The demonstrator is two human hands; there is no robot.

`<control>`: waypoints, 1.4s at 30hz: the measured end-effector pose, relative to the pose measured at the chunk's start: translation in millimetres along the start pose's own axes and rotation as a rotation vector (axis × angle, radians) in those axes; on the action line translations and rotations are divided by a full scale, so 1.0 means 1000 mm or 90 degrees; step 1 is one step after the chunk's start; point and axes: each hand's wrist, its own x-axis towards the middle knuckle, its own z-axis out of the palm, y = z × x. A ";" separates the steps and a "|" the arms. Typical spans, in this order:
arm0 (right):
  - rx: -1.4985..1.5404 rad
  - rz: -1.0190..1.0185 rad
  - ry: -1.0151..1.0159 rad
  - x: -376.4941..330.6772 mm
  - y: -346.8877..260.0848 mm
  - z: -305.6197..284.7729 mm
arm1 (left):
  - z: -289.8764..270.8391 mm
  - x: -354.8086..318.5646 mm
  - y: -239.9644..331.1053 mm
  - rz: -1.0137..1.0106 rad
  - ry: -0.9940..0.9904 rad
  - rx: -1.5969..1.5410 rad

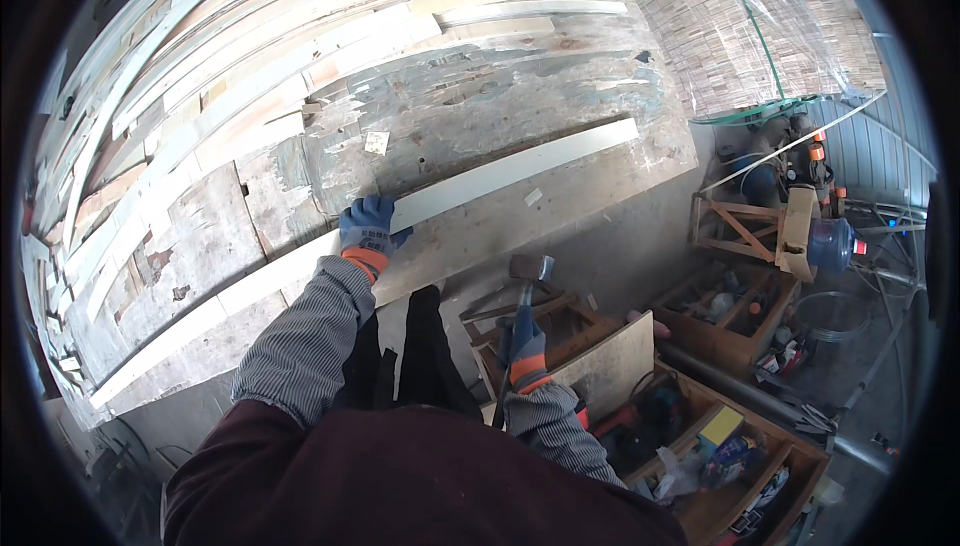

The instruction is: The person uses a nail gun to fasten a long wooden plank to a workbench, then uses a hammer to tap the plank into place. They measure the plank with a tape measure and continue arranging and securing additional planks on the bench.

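A long pale wooden strip (510,166) lies slantwise near the front edge of the worn worktable (480,86). My left hand (372,226), in a blue and orange glove, is closed over the strip near its middle; the fingers wrap its far side. Lower and to the right, clear of the table's edge, my right hand (522,338) in a matching glove is wrapped round the handle of a hammer (533,268). The hammer's blocky metal head points up and away from me. Part of its handle is hidden in the glove.
More wooden strips (330,36) are piled across the table's far left side. Wrapped, strapped stacked wood (760,26) stands at the far right. Beside my right arm are a plywood board (610,366) and an open wooden toolbox (800,446). A large blue water bottle (830,244) lies beyond.
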 end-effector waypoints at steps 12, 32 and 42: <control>-0.010 0.046 0.014 0.019 0.008 -0.028 | 0.021 -0.026 0.010 0.034 0.291 -0.023; -0.032 0.073 0.005 0.019 -0.006 -0.013 | -0.034 0.001 -0.005 0.015 -0.169 -0.122; -0.009 0.077 0.020 0.015 -0.006 -0.012 | -0.045 -0.015 -0.005 0.018 -0.059 -0.082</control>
